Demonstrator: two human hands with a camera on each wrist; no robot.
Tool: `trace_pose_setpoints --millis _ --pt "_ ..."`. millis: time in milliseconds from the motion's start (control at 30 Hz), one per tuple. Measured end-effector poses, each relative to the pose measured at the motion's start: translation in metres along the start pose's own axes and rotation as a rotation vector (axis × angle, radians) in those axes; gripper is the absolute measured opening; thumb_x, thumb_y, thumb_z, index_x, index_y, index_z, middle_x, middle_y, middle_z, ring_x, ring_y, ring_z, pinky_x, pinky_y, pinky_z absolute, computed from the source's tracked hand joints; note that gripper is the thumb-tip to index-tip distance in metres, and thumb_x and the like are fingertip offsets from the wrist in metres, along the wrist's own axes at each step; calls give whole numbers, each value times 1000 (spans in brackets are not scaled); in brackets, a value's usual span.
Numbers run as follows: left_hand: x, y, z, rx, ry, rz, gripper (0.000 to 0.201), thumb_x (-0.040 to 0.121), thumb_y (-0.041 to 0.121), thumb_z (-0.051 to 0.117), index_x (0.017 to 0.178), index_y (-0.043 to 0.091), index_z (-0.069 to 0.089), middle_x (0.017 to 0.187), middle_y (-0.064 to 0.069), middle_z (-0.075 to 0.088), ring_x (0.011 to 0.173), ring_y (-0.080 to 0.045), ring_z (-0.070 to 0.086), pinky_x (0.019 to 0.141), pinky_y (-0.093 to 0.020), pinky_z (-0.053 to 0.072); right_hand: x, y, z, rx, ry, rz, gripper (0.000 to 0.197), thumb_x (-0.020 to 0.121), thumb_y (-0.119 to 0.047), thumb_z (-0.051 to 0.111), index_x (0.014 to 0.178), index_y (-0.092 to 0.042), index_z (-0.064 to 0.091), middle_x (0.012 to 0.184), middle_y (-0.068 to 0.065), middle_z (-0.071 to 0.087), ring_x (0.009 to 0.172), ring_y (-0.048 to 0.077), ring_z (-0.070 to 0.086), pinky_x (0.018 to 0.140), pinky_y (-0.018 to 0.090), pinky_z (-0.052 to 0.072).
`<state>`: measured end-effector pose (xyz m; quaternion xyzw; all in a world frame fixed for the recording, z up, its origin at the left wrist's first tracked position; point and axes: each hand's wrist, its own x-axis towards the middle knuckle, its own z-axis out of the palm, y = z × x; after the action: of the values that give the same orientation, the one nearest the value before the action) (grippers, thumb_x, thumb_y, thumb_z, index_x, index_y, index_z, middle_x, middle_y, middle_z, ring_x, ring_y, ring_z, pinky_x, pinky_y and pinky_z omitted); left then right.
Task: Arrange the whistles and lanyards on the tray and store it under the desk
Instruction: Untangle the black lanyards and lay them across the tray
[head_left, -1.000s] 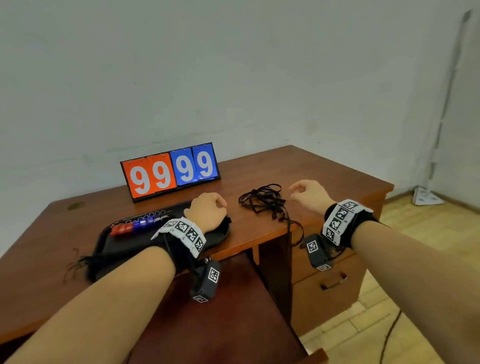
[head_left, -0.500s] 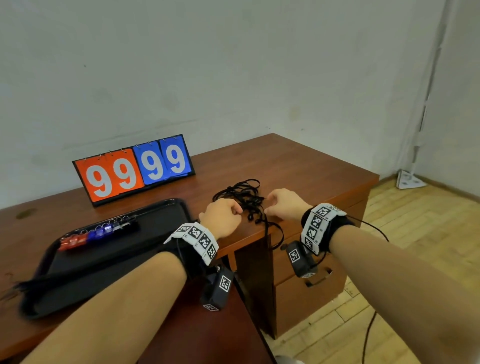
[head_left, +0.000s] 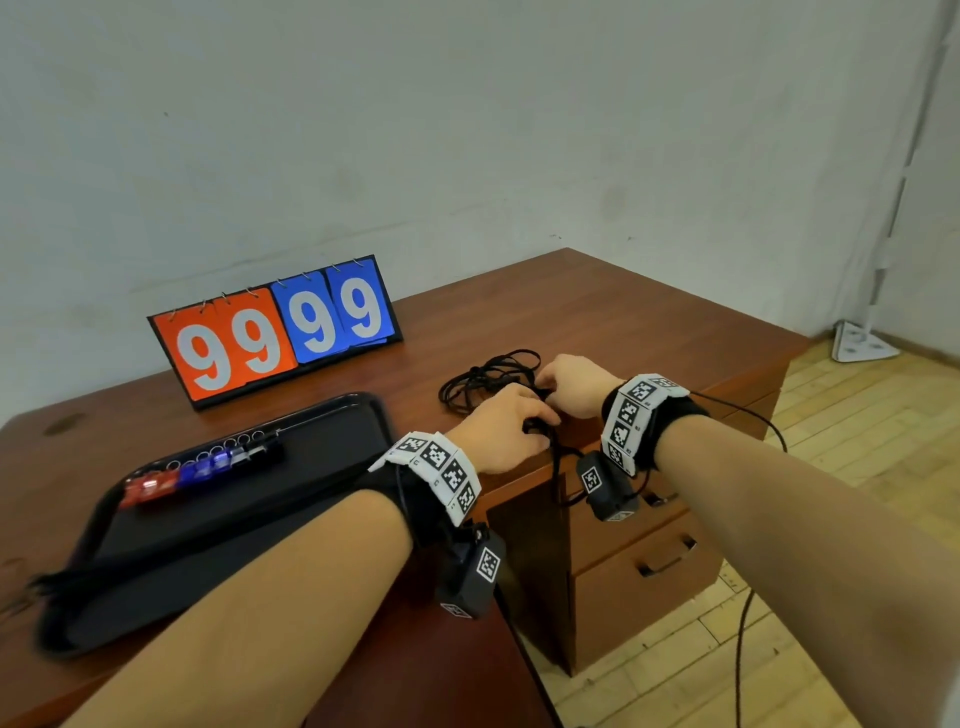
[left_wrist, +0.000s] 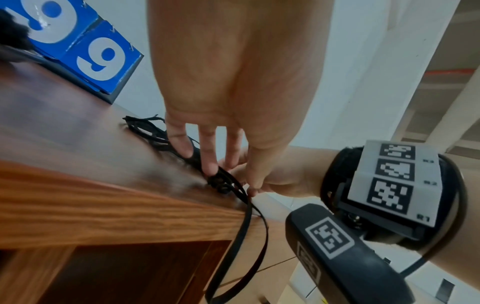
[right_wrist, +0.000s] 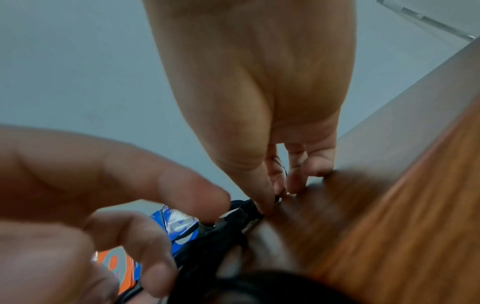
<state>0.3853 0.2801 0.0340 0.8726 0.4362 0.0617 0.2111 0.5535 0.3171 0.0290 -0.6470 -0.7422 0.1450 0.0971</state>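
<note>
A black tray (head_left: 332, 415) lies on the desk at the left, with a row of red, blue and black whistles (head_left: 202, 465) along its far side. A tangle of black lanyards (head_left: 483, 376) sits right of the tray near the desk's front edge. One lanyard loop (left_wrist: 249, 236) hangs over that edge. My left hand (head_left: 498, 431) is on the near side of the tangle, fingertips and thumb closing on a knotted part (left_wrist: 218, 183). My right hand (head_left: 571, 384) meets it from the right and pinches a cord between thumb and forefinger (right_wrist: 270, 201).
A flip scoreboard (head_left: 275, 332) reading 9999 stands behind the tray. The desk top (head_left: 623, 322) stretches right to its corner. Drawers (head_left: 649, 561) are below the right half, with a dark knee space to their left. A white stand base (head_left: 862, 348) sits on the wood floor.
My left hand left the tray and moved right to the lanyards. My right hand came in from the right onto the same tangle, and both now hold it.
</note>
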Motion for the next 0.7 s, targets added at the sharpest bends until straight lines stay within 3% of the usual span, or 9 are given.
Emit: trace_pose_setpoints --millis 167,333,433,533,633,700 --pt "6 -5 4 101 -38 29 28 92 26 64 119 24 69 132 2 50 123 -18 49 105 -30 38 0 0 -1 23 40 12 20 90 -14 64 108 -10 72 111 7 71 100 24 66 90 35 54" --pt "11 -14 -2 151 -27 -97 34 93 33 61 126 25 65 137 3 52 127 -22 49 106 -46 41 1 1 3 113 60 40 13 90 -11 65 100 -13 73 108 4 71 99 21 66 86 29 52" --pt "11 -18 -11 201 -26 -193 36 93 35 58 128 25 64 136 3 56 125 -23 52 104 -47 44 2 -2 0 166 53 86 10 91 -15 66 95 -9 74 104 7 72 98 23 66 85 32 54" --pt "13 -26 -19 229 -58 -288 29 91 37 57 115 23 65 131 -2 60 118 -25 55 99 -47 47 3 -2 -5 295 122 129 14 89 -16 68 90 -4 74 98 9 73 92 23 68 84 35 56" --pt "16 -31 -25 207 -69 -378 43 91 37 58 127 14 61 125 -8 61 118 -28 54 96 -40 48 4 -2 -11 465 190 158 12 89 -17 69 83 -8 72 78 7 73 67 16 68 62 27 54" --pt "18 -32 -28 208 -73 -414 44 93 35 57 131 12 58 127 -11 57 125 -31 47 91 -37 44 6 -4 -17 570 209 163 11 90 -15 67 83 -8 70 73 7 73 58 14 65 51 21 50"
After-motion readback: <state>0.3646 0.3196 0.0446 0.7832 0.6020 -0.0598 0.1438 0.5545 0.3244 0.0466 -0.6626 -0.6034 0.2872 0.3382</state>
